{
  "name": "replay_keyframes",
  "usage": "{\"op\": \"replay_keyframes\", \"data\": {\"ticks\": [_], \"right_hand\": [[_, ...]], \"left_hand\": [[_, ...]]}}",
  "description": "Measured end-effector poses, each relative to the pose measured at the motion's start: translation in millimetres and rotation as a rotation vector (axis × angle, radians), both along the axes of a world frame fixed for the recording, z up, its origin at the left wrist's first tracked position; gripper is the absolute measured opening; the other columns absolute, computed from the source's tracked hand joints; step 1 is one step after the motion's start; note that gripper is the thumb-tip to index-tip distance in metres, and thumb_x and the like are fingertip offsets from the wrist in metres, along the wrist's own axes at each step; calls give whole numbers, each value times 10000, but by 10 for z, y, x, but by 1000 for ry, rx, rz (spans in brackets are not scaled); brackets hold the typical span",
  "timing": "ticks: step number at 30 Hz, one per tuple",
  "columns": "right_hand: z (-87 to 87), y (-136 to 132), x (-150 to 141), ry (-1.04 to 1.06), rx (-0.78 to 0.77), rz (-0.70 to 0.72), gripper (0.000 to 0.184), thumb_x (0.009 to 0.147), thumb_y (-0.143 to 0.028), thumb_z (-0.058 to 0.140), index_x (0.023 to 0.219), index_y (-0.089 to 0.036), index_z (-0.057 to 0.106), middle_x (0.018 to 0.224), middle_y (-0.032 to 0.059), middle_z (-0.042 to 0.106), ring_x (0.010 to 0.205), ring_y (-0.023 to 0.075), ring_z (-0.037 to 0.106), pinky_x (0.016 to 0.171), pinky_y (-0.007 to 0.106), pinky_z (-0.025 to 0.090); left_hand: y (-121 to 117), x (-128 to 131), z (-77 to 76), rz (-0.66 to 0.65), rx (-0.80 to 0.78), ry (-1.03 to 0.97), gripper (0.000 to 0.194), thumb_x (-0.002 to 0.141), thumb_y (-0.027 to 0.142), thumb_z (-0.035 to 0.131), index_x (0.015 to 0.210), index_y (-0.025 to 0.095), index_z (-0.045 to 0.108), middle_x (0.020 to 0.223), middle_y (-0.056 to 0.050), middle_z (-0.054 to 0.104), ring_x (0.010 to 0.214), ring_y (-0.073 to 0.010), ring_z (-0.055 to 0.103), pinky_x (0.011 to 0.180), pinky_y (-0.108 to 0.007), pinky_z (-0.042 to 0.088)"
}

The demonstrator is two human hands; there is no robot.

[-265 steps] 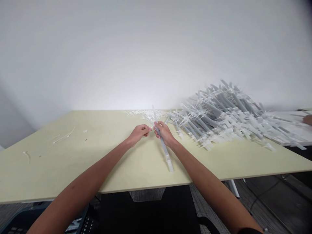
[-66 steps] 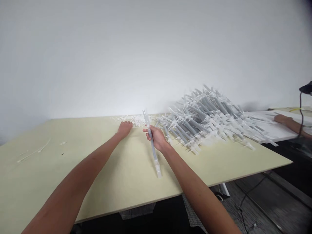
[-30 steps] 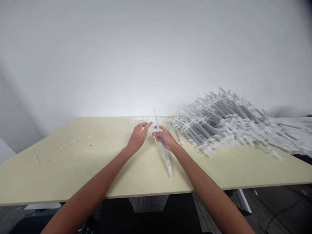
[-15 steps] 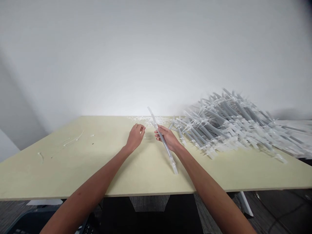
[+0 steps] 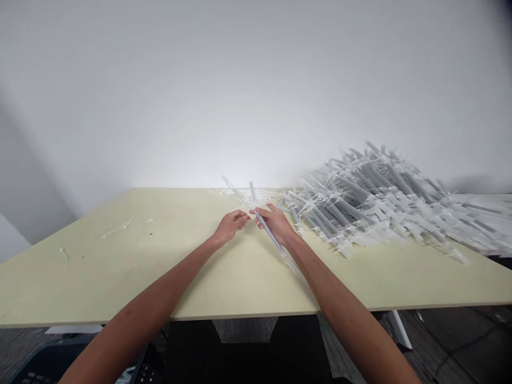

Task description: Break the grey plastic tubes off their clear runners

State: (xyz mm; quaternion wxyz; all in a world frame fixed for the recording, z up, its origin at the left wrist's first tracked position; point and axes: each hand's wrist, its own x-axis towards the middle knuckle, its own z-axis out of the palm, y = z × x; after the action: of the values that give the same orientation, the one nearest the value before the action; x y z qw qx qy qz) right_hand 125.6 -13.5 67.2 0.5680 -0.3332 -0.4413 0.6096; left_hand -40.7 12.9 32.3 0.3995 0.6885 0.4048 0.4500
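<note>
My right hand (image 5: 277,224) is closed round a long, clear plastic tube (image 5: 272,240) with a greyish middle. The tube slants from upper left to lower right above the table. Beyond the fingers, a clear end piece (image 5: 232,185) and a short whitish strip (image 5: 252,191) stick out at different angles. Just left of the tube, my left hand (image 5: 232,226) has its fingertips pinched together close to the right thumb. Whatever lies in that pinch is too small to make out.
A large pile of similar grey and clear tubes (image 5: 372,186) covers the table's right side. Small white pieces (image 5: 264,196) lie scattered by the wall. Several thin white cable ties (image 5: 118,228) rest on the left of the pale table (image 5: 132,282). A dark basket (image 5: 44,362) stands below.
My left hand has moved right, up to the tube. In my right hand the tube has turned, its far end swinging left, and a short strip now shows separately beside it.
</note>
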Motion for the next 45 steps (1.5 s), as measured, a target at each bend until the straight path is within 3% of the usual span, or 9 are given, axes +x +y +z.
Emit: {"op": "replay_keyframes", "data": {"ticks": [4,9,15,20,28,34,45], "right_hand": [[-19,12,10,-62,68,189,215,682,-288,669,813,-134,595,859,88,652,611,116,555,455,200,406],[-12,8,19,-59,1,195,248,745,-362,577,910,-177,597,799,52,629,538,99,511,390,186,333],[-12,14,12,-80,0,148,382,734,-520,570,905,-179,582,762,46,605,479,81,459,356,187,296],[-78,76,28,-111,73,68,368,669,-480,666,778,-135,598,777,60,588,468,67,449,349,197,277],[-122,109,64,-286,159,-59,358,620,-465,698,670,-126,596,545,17,546,386,70,413,363,218,288],[-156,117,42,-375,231,-86,315,619,-439,698,661,-150,581,482,-1,524,385,90,424,358,219,302],[-207,165,48,-383,227,-91,344,617,-460,695,665,-152,551,464,-7,499,375,88,416,343,211,294]], "left_hand": [[10,-3,2,-9,19,12,312,764,447,482,867,178,601,788,-35,584,722,-142,537,674,-270,436],[-11,6,27,9,37,56,291,757,438,487,843,186,606,775,-32,587,726,-148,534,670,-263,431],[-58,5,58,33,100,97,248,766,398,477,817,192,605,774,-24,600,712,-142,537,673,-260,423],[-86,26,75,-2,32,38,250,754,389,504,817,175,618,789,-40,604,732,-149,545,679,-274,430],[-172,44,153,-96,-62,-76,353,732,430,562,940,154,636,833,-59,595,757,-147,540,731,-298,449],[-187,69,149,-159,-48,-106,330,709,457,599,801,142,631,741,-36,580,660,-117,520,691,-286,439],[-196,77,163,-153,-65,-111,338,707,466,598,778,135,608,718,-34,565,652,-120,517,699,-296,437]]}}
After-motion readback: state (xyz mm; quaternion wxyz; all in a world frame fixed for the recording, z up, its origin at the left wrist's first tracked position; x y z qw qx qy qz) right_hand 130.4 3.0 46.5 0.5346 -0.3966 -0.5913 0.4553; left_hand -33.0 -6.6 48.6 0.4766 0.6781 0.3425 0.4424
